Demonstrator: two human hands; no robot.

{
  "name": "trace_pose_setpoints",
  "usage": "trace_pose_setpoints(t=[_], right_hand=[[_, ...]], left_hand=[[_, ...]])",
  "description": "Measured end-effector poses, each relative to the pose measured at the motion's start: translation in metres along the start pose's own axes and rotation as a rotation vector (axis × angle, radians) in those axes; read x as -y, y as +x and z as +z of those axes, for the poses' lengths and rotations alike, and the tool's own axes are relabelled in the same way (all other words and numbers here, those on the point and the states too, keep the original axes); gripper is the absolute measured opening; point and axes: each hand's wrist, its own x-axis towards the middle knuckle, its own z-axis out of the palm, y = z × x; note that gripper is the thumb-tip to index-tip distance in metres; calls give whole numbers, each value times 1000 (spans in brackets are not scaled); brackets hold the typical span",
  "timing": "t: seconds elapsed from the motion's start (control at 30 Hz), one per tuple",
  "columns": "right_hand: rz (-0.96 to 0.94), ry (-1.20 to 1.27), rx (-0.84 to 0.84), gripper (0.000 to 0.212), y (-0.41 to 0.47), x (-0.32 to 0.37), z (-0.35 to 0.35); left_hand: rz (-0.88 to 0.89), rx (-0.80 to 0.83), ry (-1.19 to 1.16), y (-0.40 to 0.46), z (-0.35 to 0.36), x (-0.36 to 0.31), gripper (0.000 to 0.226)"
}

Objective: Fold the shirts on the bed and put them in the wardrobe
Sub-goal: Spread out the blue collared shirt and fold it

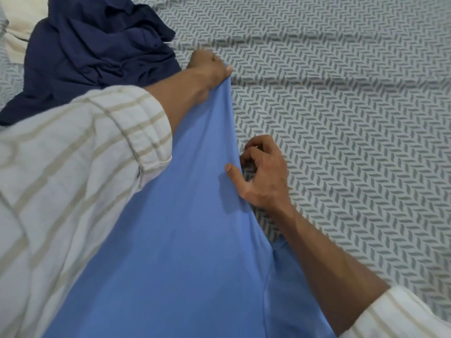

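Note:
A light blue shirt [185,240] is stretched up from the bottom of the head view over the patterned bed sheet [341,118]. My left hand [207,69] grips its far top edge, fingers curled round the cloth. Lower down, my right hand [261,172] holds the shirt's right edge, thumb on the blue cloth and fingers curled behind it. A crumpled navy shirt [97,50] lies on the bed at the upper left, just beside my left hand.
A cream garment or pillow [22,28] shows at the top left corner behind the navy shirt. The white sheet with grey leaf pattern spreads wide to the right. The wardrobe is out of view.

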Motion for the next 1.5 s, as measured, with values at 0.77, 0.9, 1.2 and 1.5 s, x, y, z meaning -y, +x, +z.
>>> trace_pose_setpoints(t=[0.77,0.9,1.2,1.5], right_hand=[[434,100,182,29,-4,45,-52],[449,-98,203,18,-70,51,-91],[696,-218,460,43,-180,34,-165],[781,-19,250,18,-186,58,-171]], left_hand=[[265,444,490,-375,-56,167,57],[338,462,634,-441,-58,198,74],[526,381,776,-515,-42,212,79],[586,316,540,-529,-31,224,32]])
